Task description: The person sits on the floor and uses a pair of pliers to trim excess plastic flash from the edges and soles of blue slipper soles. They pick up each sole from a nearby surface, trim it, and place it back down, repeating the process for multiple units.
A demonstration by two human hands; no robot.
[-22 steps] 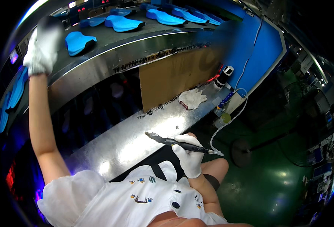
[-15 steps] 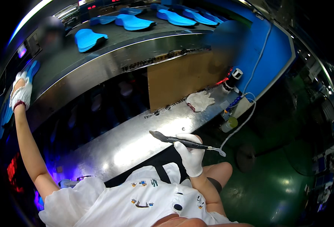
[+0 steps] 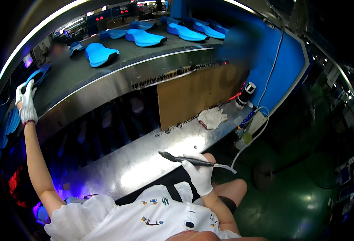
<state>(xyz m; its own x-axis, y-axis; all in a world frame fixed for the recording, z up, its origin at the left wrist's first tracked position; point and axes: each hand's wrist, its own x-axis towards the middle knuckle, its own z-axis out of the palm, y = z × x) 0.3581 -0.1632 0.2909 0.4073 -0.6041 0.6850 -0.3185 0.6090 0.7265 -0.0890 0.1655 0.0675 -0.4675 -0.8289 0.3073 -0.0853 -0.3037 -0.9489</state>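
Note:
My left hand, in a white knit glove, reaches to the left edge of the conveyor belt. Its fingers are apart, with the tips beside a blue insole; whether they still touch is hard to tell. My right hand, also gloved in white, is closed round the black handle of a brush. The brush's dark tip points left above the shiny metal shelf, and a pale tube leads from its rear end. More blue insoles lie spread along the dark belt.
A spare white glove lies on the shelf beside a brown cardboard panel. At the right stand a blue machine housing, a black-and-white cylinder and a cable. Dark slots below the belt hold several sole-like shapes. A blurred person stands beyond the belt.
The insole at my left hand now lies farther onto the belt, and the fingers have spread from it. Another blue insole shows at the far left. My right hand keeps the brush.

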